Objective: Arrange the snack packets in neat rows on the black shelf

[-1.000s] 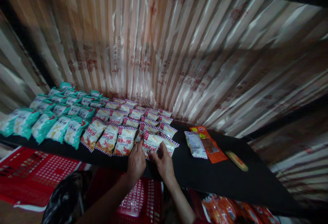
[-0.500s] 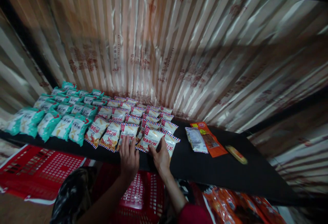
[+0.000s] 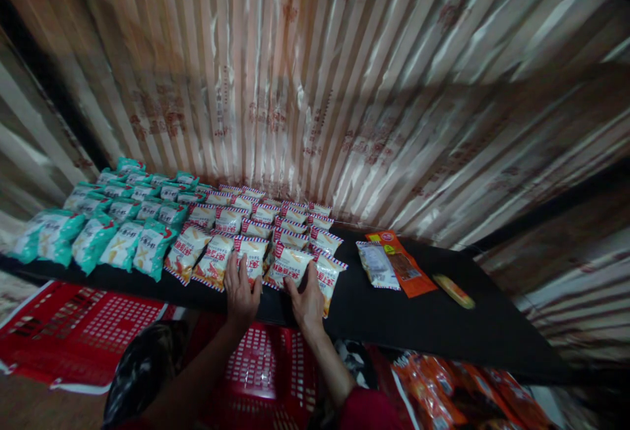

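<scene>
1. On the black shelf (image 3: pixel 418 335), I judge that much of the arranging is already done. The green packets (image 3: pixel 121 245) stand in rows on its left part, and the white packets (image 3: pixel 229 221) make rows on its middle part, from the back side to the front edge.

2. What is left seems to be small, in my judgement: the front packets near my right hand (image 3: pixel 308 305) sit at slightly different angles, so they perhaps need straightening. On the right part of the shelf lie a separate pale packet (image 3: pixel 378 269), an orange packet (image 3: pixel 416 282) and a yellow item (image 3: pixel 453 291) – these are outside of the rows.

3. The handled packet (image 3: pixel 289 262) is at the front edge of the shelf, a little right of the middle rows. My right thumb is on its lower front, and my fingers are at its right edge. I cannot tell if they really pinch it, or only touch it.

4. The outer packet (image 3: pixel 329 276) is at the same front edge, just beside these fingers and partly behind them.

5. My left hand (image 3: pixel 241 295) is open at the shelf's front edge – its fingers are spread over the lower part of the neighbouring packet (image 3: pixel 253 255), not closed around it.
</scene>
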Demonstrator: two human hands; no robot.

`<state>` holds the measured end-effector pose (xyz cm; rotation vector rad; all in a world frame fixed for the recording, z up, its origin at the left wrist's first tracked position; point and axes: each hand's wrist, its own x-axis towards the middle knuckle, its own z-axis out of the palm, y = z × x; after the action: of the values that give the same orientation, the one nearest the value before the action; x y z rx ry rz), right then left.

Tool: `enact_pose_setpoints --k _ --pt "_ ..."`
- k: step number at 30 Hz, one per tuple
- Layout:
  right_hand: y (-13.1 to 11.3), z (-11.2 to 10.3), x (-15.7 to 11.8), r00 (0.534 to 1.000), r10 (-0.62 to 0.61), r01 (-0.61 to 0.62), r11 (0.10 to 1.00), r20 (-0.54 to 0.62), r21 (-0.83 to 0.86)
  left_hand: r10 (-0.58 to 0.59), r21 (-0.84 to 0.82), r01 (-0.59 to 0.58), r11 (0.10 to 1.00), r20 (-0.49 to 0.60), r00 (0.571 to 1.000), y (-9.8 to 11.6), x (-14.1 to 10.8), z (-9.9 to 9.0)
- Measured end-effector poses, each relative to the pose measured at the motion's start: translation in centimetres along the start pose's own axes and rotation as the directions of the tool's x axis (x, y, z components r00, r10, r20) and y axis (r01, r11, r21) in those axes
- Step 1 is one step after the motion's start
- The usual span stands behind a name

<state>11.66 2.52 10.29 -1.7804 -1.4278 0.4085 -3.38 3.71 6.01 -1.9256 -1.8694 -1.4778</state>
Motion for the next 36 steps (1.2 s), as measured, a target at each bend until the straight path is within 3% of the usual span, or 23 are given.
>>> enact_pose_setpoints --k 6,16,25,36 --pt "0.1 0.8 -0.3 0.996 -0.084 0.083 0.996 0.043 0.024 -0.026 -0.058 0.026 0.998 -0.005 1.000 -0.4 -0.4 0.5" --pt "-0.1 1.0 -0.8 0.989 -0.110 0.106 0.993 0.095 0.044 0.010 -0.023 -0.010 1.000 -0.018 1.000 -0.3 -0.6 0.5" --pt "-0.1 1.5 -1.5 0.996 -0.089 0.089 0.996 -0.030 -0.007 0.011 -0.003 -0.012 1.000 -0.020 1.000 0.1 -0.3 0.1" --pt "0.7 1.8 -1.5 0.994 -0.106 0.106 0.994 -0.008 0.003 0.005 -0.003 -0.005 1.000 -0.007 1.000 0.0 -0.5 0.1"
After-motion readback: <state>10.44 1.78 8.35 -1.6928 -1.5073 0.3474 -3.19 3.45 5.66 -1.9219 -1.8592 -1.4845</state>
